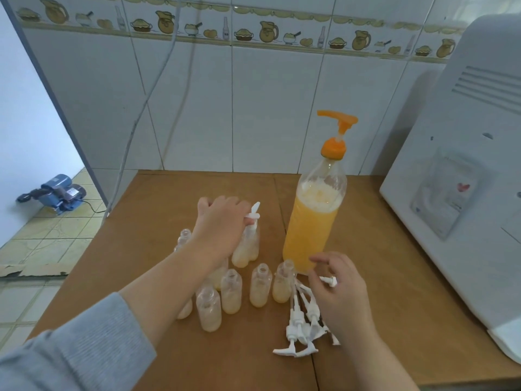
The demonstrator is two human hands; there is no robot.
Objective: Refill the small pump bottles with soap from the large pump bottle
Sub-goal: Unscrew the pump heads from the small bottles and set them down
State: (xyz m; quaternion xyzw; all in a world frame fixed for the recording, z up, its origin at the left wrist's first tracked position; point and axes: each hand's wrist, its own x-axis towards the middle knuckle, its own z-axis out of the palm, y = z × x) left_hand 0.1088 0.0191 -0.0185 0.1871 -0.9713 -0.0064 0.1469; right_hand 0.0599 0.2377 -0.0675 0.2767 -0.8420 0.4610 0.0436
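White pump head pinched in right hand grip; left hand grip clasps capped small bottle

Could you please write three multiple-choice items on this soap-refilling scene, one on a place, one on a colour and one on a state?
1. Where do the loose white pumps lie?
A. Under the right hand
B. Behind the large bottle
C. On the floor

2. What colour is the large bottle's pump?
A. White
B. Orange
C. Blue

3. In what state is the small bottle at the left hand?
A. Lying down
B. Open-necked
C. Upright with a pump on

Answers: 1 A, they are heaped on the table beneath that hand. 2 B, head and collar are orange. 3 C, it stands with a white pump head at its top.
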